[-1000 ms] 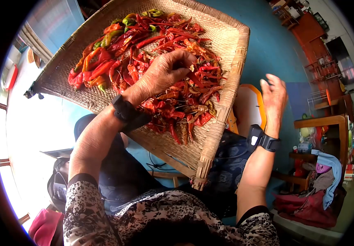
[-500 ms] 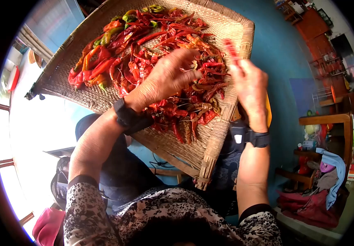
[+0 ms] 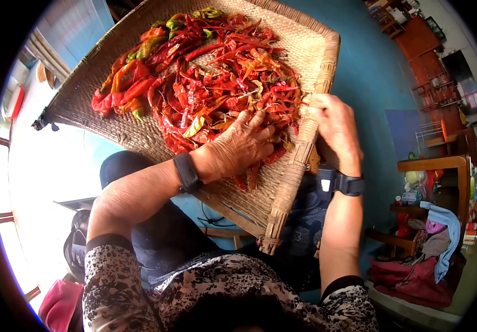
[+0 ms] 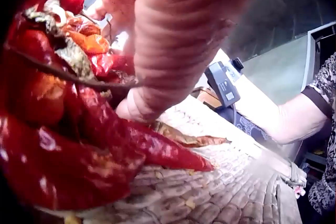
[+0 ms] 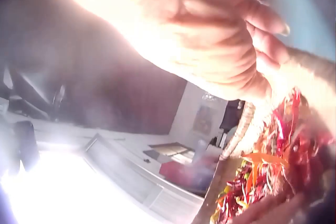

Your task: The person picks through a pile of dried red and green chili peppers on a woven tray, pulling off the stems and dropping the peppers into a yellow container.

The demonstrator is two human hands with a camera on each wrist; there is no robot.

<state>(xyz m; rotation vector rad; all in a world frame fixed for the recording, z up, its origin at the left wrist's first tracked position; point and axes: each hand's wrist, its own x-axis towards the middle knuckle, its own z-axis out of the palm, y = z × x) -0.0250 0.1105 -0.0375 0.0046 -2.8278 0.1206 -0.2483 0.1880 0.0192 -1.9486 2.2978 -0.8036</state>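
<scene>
Red, orange and green chilies [image 3: 186, 105] cover much of a shallow woven basket [image 3: 296, 41]. The left hand [image 3: 238, 146] rests on the near part of the pile with fingers spread and slightly bent. In the left wrist view, its fingers [image 4: 163, 40] reach down beside glossy red chilies [image 4: 157, 148], with woven basket surface [image 4: 231, 192] below. The right hand [image 3: 335, 124] has its fingers curled at the basket's right rim and appears to grip it. Its fingertips are partly hidden; whether a chili is also in them is unclear.
An orange-edged object [image 3: 313, 160] is partly hidden beneath the basket's right side. Behind the right arm, a wooden chair [image 3: 432, 164] stands near piled cloth [image 3: 415, 279]. A dark cable [image 3: 213, 221] lies below the basket.
The left hand has dropped from above the chilies onto the pile's near part. The right hand moved in from the right, raised a blurred red chili, then came down to the rim.
</scene>
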